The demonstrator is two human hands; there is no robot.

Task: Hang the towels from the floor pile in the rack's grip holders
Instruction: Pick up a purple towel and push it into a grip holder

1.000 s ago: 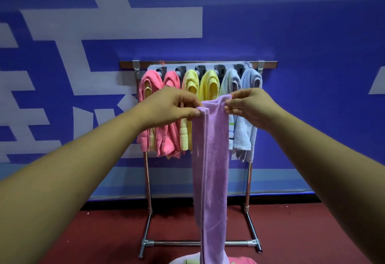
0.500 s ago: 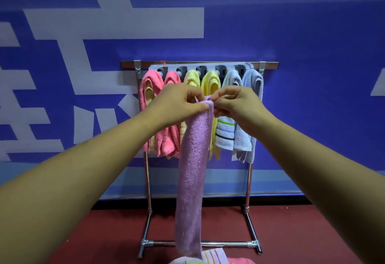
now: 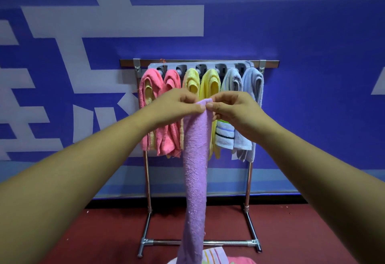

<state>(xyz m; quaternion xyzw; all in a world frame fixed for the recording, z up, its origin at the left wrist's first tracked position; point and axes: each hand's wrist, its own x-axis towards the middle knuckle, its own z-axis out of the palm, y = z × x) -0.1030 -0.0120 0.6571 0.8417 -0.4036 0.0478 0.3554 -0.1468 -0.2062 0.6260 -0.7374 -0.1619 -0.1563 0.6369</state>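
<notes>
Both hands pinch the top of a lilac towel [image 3: 195, 159] at chest height. The left hand [image 3: 177, 107] and the right hand [image 3: 233, 109] meet thumb tip to thumb tip, with the cloth's upper edge squeezed between thumbs and forefingers. A second ago the hands were apart with the towel's top edge stretched flat between them; now they have closed together and the cloth is bunched into one narrow hanging column. The other fingers curl behind the fabric and cannot be made out.

The towel drops straight down from the pinch. Its lower end reaches the floor pile [image 3: 214, 256] at the bottom edge of the view, where only a striped piece and a pink scrap show — the rest is cut off.

Behind the hands stands the metal rack [image 3: 248, 180] against a blue wall [image 3: 312, 34] with white shapes. Its grey holder strip [image 3: 208, 66] carries six towels side by side: two pink towels [image 3: 150, 96], two yellow towels [image 3: 210, 82] and two pale blue towels [image 3: 253, 84], one of them showing a striped end. The hands and the lilac cloth cover the middle of this row — whether any holder is free cannot be told. The rack's feet rest on a dark red floor [image 3: 291, 232].
</notes>
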